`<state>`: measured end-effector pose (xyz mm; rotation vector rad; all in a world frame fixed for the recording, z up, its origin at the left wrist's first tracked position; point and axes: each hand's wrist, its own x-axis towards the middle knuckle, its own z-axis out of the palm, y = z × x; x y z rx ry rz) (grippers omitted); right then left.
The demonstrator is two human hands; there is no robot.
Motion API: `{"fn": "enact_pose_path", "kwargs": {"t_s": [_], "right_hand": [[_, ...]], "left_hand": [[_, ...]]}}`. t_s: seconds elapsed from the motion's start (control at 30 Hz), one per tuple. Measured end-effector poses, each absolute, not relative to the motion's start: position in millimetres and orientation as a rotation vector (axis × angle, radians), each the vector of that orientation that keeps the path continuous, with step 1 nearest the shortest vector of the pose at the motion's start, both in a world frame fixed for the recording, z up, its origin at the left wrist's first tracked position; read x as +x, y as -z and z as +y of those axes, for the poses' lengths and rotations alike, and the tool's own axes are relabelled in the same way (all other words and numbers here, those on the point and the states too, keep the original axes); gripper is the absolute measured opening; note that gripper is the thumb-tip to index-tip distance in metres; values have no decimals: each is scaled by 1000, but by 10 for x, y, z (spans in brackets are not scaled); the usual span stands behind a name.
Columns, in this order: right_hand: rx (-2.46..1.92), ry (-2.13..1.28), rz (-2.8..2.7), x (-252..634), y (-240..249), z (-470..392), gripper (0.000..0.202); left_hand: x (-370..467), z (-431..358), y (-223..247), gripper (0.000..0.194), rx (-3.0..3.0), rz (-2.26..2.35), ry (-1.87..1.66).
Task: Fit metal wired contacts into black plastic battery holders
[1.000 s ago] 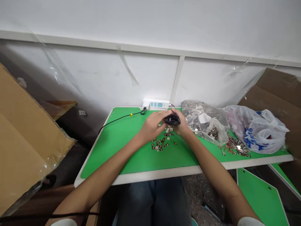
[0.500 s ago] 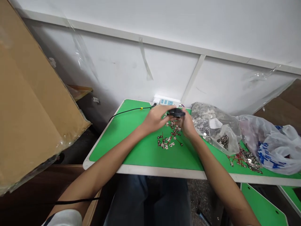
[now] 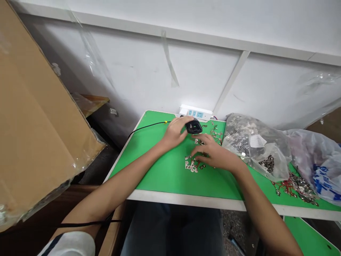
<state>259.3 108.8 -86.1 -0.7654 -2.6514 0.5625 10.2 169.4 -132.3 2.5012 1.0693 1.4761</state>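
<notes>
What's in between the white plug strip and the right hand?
In the head view, the black gadget in the left hand, plus small metal parts on the green tabletop.

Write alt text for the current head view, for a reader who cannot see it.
A person's left hand holds a black plastic device at a white-edged green table, the right hand curled over small silvery metal parts. A white rectangular power strip sits behind; translucent plastic bags lie at right.

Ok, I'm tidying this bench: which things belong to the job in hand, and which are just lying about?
In use, it seems:
black plastic piece, held in the left hand
small metal parts, by the right hand

Probably just lying about:
power strip
clear bag of parts
white bag with blue print
cardboard
</notes>
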Motion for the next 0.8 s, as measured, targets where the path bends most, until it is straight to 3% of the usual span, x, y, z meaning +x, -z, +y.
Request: {"fn": "enact_pose_path", "kwargs": {"t_s": [0.8], "right_hand": [[-740, -630, -2730, 2456, 890, 906, 24]], "left_hand": [[117, 1738, 1401, 52, 2416, 1087, -1509]]}}
